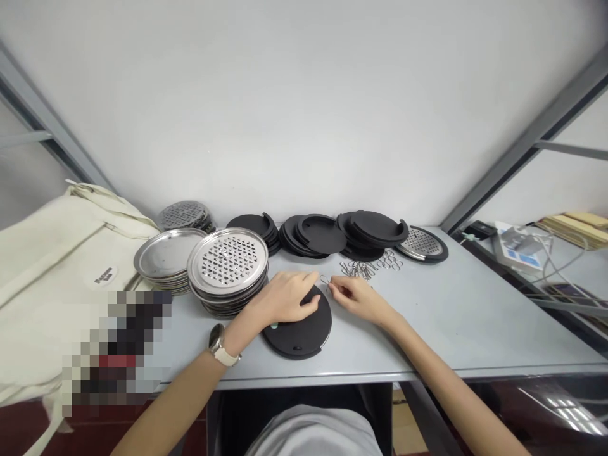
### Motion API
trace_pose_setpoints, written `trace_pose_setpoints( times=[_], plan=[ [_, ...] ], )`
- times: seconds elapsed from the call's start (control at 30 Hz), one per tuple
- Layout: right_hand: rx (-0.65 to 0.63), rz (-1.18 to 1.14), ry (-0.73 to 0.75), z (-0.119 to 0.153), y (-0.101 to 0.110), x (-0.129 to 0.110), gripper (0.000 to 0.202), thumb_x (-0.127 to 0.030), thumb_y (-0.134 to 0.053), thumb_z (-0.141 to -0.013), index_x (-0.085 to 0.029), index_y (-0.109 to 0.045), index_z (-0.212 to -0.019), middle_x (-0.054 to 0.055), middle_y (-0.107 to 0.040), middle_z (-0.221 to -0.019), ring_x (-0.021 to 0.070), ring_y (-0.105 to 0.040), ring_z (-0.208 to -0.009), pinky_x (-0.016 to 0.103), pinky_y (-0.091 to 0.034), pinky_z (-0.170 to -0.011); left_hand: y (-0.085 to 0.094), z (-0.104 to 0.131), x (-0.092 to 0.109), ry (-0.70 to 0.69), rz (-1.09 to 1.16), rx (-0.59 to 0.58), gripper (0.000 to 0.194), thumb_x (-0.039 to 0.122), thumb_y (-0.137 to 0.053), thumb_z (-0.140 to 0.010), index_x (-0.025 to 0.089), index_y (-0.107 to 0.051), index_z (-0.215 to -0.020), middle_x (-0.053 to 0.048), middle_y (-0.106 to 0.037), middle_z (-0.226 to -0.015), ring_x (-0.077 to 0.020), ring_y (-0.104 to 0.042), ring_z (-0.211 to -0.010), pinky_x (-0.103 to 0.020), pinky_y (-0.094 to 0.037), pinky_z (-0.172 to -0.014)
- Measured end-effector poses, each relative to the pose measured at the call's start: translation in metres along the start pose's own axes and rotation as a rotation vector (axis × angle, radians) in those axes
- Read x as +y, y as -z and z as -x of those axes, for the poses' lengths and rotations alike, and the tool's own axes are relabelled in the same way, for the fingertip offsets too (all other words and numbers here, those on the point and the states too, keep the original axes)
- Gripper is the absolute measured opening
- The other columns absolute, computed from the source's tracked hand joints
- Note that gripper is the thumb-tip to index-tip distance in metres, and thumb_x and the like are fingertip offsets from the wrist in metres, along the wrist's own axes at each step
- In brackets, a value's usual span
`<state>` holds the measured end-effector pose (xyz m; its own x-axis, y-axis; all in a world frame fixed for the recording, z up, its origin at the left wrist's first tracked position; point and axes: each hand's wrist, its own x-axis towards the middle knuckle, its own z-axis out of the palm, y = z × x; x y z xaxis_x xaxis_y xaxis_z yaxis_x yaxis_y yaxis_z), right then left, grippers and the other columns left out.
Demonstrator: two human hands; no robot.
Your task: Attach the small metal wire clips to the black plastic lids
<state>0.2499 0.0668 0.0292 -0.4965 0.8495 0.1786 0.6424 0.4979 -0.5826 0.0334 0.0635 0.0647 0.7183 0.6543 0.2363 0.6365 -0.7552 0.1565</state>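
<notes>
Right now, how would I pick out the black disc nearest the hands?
On the grey table, look just right of the front grater pile. The black disc lies there, partly hidden by the left hand. Unlike the stacked black discs by the wall, it lies near the table's front edge.

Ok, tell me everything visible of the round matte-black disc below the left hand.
The round matte-black disc looks like plastic and lies flat on the pale grey table, near its front edge. A small dark slot sits toward the disc's near side; the rim has a step at lower right, beside a thin silvery line. The left hand covers part of it; whether they touch is unclear.
</notes>
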Motion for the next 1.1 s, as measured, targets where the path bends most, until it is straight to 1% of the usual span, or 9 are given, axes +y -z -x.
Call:
trace_pose_setpoints(
  times=[0.1,0.3,0.4,0.5,0.6,0.77,0.83,0.97,1.1],
  plan=[
    [-0.02,0.0,0.002,0.0,0.0,-0.001,0.032,-0.032,-0.038,-0.092,-0.019,-0.039,-0.063,-0.006,-0.033,-0.054,0.0083,-0.03,-0.05,0.021,-0.025,-0.05,-0.003,0.002,-0.002,0.08,-0.054,-0.057,0.03,0.047,-0.049,-0.085,0.018,-0.054,-0.079,-0.004,-0.06,-0.066,-0.0218,-0.059,-0.06,-0.031,-0.04,-0.057],
    [-0.01,0.011,0.002,-0.001,0.005,-0.006,0.032,-0.037,-0.037,-0.095,-0.018,-0.053,-0.074,-0.005,-0.041,-0.056,0.0098,-0.036,-0.051,0.021,-0.03,-0.051,-0.01,0.0,0.0,0.033,-0.045,-0.082,0.021,0.034,-0.043,-0.09,0.02,-0.058,-0.09,-0.005,-0.066,-0.073,-0.0219,-0.064,-0.066,-0.029,-0.042,-0.06],
    [0.062,0.064,0.035,-0.001,0.007,-0.006,0.03,-0.037,-0.037,-0.096,-0.019,-0.06,-0.09,0.001,-0.058,-0.069,0.0133,-0.05,-0.06,0.023,-0.038,-0.059,-0.016,-0.005,0.002,0.061,-0.088,-0.089,0.025,0.034,-0.04,-0.092,0.018,-0.059,-0.094,-0.006,-0.067,-0.073,-0.0239,-0.065,-0.067,-0.031,-0.044,-0.062],
    [0.124,0.104,0.074,-0.001,0.007,-0.003,0.03,-0.035,-0.036,-0.097,-0.019,-0.062,-0.096,0.007,-0.065,-0.086,0.0178,-0.058,-0.074,0.026,-0.042,-0.069,-0.023,-0.01,0.005,0.136,-0.11,-0.086,0.027,0.034,-0.039,-0.092,0.017,-0.059,-0.096,-0.008,-0.068,-0.077,-0.0257,-0.066,-0.069,-0.033,-0.046,-0.064],
    [0.131,0.121,0.08,-0.001,0.006,0.0,0.029,-0.034,-0.037,-0.097,-0.02,-0.062,-0.098,0.009,-0.066,-0.089,0.0196,-0.059,-0.078,0.028,-0.043,-0.072,-0.03,-0.015,0.01,0.222,-0.121,-0.066,0.028,0.032,-0.036,-0.093,0.015,-0.059,-0.094,-0.01,-0.068,-0.077,-0.0266,-0.066,-0.069,-0.035,-0.047,-0.064],
    [0.125,0.139,0.04,-0.001,0.004,0.002,0.029,-0.037,-0.04,-0.096,-0.019,-0.063,-0.098,0.008,-0.066,-0.084,0.0159,-0.056,-0.066,0.026,-0.042,-0.065,-0.036,-0.013,0.017,0.339,-0.121,-0.026,0.032,0.033,-0.03,-0.096,0.013,-0.055,-0.095,-0.011,-0.067,-0.075,-0.0249,-0.066,-0.067,-0.032,-0.046,-0.062],
    [0.117,0.132,0.024,-0.001,0.004,0.002,0.03,-0.039,-0.04,-0.096,-0.019,-0.063,-0.097,0.006,-0.064,-0.078,0.0146,-0.053,-0.062,0.025,-0.041,-0.062,-0.036,-0.012,0.018,0.37,-0.092,0.021,0.03,0.033,-0.029,-0.097,0.012,-0.05,-0.101,-0.01,-0.066,-0.076,-0.0233,-0.065,-0.066,-0.03,-0.046,-0.061],
    [0.101,0.072,0.01,-0.001,0.002,0.0,0.032,-0.04,-0.037,-0.096,-0.02,-0.061,-0.096,0.002,-0.061,-0.069,0.0133,-0.05,-0.058,0.023,-0.038,-0.059,-0.035,-0.012,0.016,0.304,-0.045,0.125,0.024,0.03,-0.032,-0.095,0.015,-0.039,-0.113,-0.011,-0.06,-0.099,-0.022,-0.064,-0.075,-0.029,-0.045,-0.059],
    [0.104,0.043,-0.004,-0.002,0.003,-0.002,0.03,-0.039,-0.038,-0.096,-0.019,-0.06,-0.089,0.0,-0.057,-0.065,0.0124,-0.048,-0.056,0.022,-0.036,-0.057,-0.036,-0.012,0.013,0.285,-0.073,0.109,0.017,0.025,-0.028,-0.096,0.018,-0.043,-0.101,-0.007,-0.054,-0.095,-0.0194,-0.061,-0.07,-0.027,-0.042,-0.055]
  ],
)
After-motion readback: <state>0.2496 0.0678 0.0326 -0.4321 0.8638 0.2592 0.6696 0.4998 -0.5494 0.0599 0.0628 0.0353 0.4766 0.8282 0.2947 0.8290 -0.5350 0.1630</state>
